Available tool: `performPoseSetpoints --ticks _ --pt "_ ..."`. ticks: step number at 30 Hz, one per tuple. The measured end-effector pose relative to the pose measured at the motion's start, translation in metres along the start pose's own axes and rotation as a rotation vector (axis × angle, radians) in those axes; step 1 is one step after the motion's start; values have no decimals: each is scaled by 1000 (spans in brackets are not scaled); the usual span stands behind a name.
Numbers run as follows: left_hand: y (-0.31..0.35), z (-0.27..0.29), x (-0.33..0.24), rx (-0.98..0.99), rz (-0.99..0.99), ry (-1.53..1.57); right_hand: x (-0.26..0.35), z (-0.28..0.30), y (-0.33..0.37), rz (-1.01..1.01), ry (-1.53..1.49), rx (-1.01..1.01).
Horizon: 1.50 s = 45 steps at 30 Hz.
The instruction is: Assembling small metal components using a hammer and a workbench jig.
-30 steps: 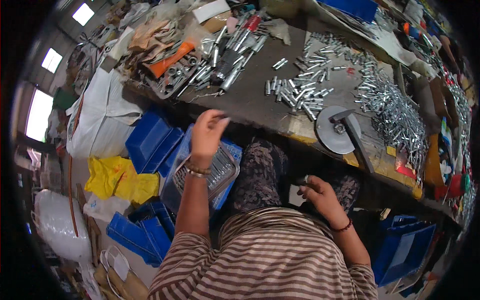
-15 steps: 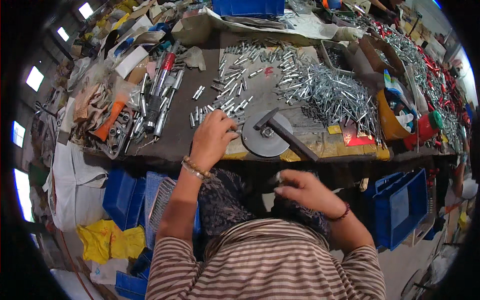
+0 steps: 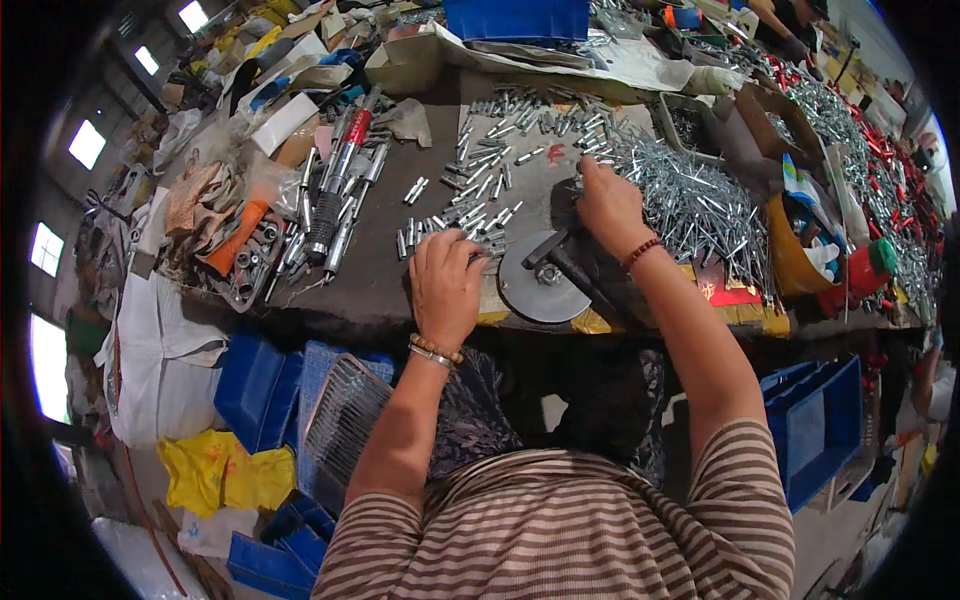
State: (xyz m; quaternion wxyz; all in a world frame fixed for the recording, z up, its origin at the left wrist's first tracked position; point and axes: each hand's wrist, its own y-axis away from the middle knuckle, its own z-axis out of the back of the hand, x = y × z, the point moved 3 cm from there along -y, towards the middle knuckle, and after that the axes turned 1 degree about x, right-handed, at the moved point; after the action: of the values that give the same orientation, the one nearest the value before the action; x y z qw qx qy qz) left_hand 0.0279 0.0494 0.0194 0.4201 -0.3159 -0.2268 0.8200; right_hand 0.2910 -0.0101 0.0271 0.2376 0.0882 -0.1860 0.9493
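Observation:
My left hand (image 3: 445, 290) is at the table's near edge, its fingers bent and thumb drawn in. What it holds, if anything, is hidden. Just beyond lie several short silver metal tubes (image 3: 485, 180), loosely spread. My right hand (image 3: 612, 208) reaches over the table, fingertips pinched together at the left side of a heap of thin metal pins (image 3: 690, 195); anything between them is too small to make out. Between the hands a round grey metal disc (image 3: 535, 295) lies flat with a nut at its middle. A hammer (image 3: 580, 268) rests across it, partly behind my right wrist.
Left of the tubes are shock-absorber-like rods (image 3: 335, 190) and a tray of sockets and rags with an orange-handled tool (image 3: 240, 240). At right stand a yellow container (image 3: 790, 245) and a red jar with a green lid (image 3: 860, 275). Blue crates (image 3: 820, 425) sit below; a person works far right.
My right hand has moved from over my lap up and forward to the pin heap. The left stays by the tubes with little movement. The whole view has shifted slightly.

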Motion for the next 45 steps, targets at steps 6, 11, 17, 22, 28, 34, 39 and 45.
performPoseSetpoints --ticks 6,11,17,22,28,34,39,45 --pt "2 1 2 8 -15 -41 -15 5 7 1 -128 -35" --pt "2 1 0 14 -20 -37 -35 30 37 -37 -283 -19" --pt "1 9 -6 -41 -89 18 -38 62 70 -117 -261 -154" --pt "12 12 -35 189 -25 308 6 65 107 -316 -1372 95" --pt "12 18 -38 297 48 341 30 57 140 1 -736 101" --pt "11 18 -38 371 40 353 45 59 145 214 -345 50" --pt "13 16 -36 388 75 376 50 63 143 314 -167 -53" --pt "14 16 -34 457 180 427 46 60 140 308 -265 -24"
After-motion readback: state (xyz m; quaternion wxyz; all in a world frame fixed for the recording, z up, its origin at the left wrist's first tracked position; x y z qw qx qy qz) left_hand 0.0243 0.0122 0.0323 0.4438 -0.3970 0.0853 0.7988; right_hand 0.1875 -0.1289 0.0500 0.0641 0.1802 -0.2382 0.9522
